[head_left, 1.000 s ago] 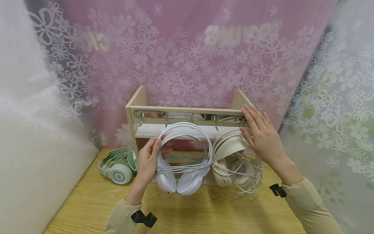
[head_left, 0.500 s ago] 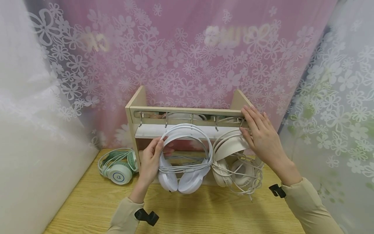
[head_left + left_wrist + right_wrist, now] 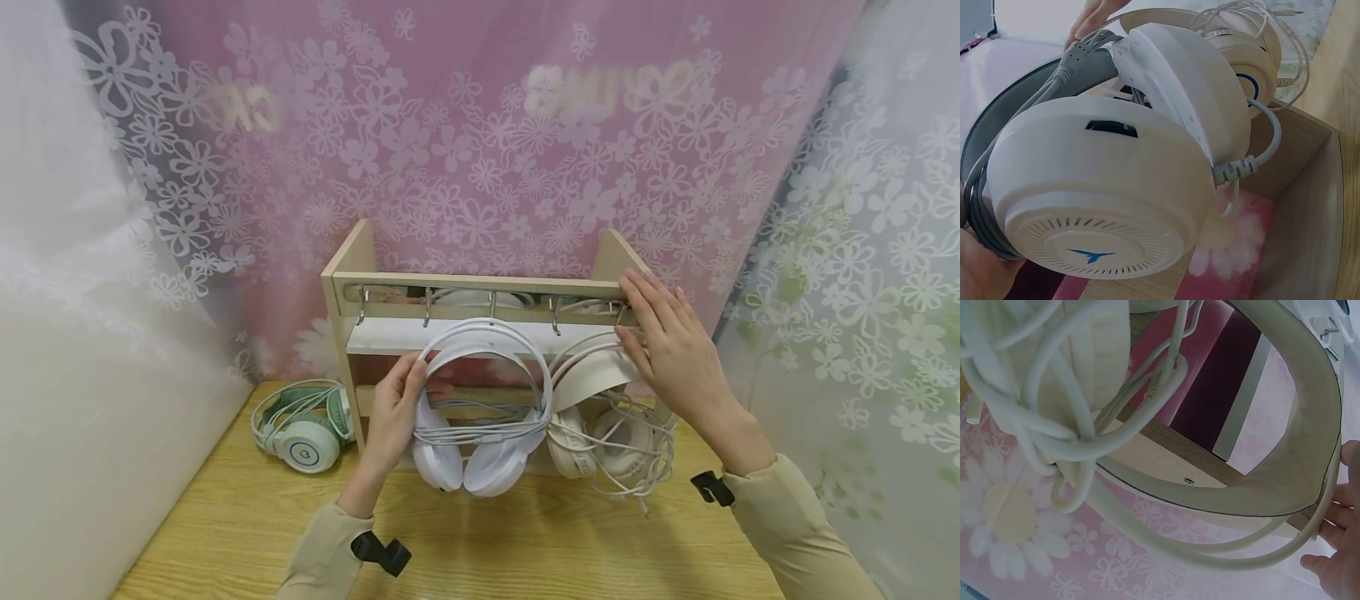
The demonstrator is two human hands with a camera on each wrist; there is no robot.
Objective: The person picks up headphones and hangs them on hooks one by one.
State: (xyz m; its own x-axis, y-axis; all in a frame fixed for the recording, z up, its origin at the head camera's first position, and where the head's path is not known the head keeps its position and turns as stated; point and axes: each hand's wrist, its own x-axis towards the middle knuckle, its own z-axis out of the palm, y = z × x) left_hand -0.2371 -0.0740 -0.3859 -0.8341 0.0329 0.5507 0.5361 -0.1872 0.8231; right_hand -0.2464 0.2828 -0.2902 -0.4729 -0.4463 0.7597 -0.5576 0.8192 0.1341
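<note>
My left hand (image 3: 396, 408) grips white headphones (image 3: 542, 367) by the left side of the headband, thumb in front. Grey cable is wound across them, and a blue mark shows on one earcup (image 3: 1094, 256) in the left wrist view. Their headband top is just below a middle metal hook (image 3: 492, 304); whether it touches the hook cannot be told. My right hand (image 3: 678, 358) rests on the right end of the wooden rack (image 3: 480, 281), fingers extended. Beneath that hand hang cream headphones (image 3: 592, 379) with loosely tangled cable; their hook is partly hidden.
Green headphones (image 3: 309, 446) lie on the wood-grain table (image 3: 525, 542) left of the rack. More metal hooks (image 3: 363, 304) line the rack's front bar. A white shelf (image 3: 382, 335) sits behind. Flowered pink curtain (image 3: 480, 167) backs the scene.
My left hand has shifted slightly to the right with the white headphones, bringing them against or close to the cream pair. My right hand has stayed in place.
</note>
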